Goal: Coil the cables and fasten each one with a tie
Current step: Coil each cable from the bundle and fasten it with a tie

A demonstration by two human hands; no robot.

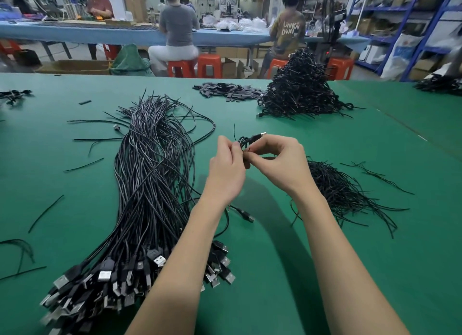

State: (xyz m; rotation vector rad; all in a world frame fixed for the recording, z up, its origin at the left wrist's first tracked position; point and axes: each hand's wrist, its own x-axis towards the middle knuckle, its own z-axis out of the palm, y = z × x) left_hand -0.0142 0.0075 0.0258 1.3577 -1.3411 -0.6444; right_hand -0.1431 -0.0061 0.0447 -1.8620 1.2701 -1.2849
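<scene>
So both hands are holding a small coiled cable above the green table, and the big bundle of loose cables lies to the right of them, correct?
Not quite. In the head view the left hand and right hand hold the coiled cable above the green table, but the big bundle of loose cables lies to their left.

Behind the green table [287, 247] three people sit at a long blue workbench [125, 35], two of them on orange stools [209, 65]. Blue metal shelves [400, 22] with boxes stand at the right. Cardboard boxes [75, 67] lie on the floor.
</scene>
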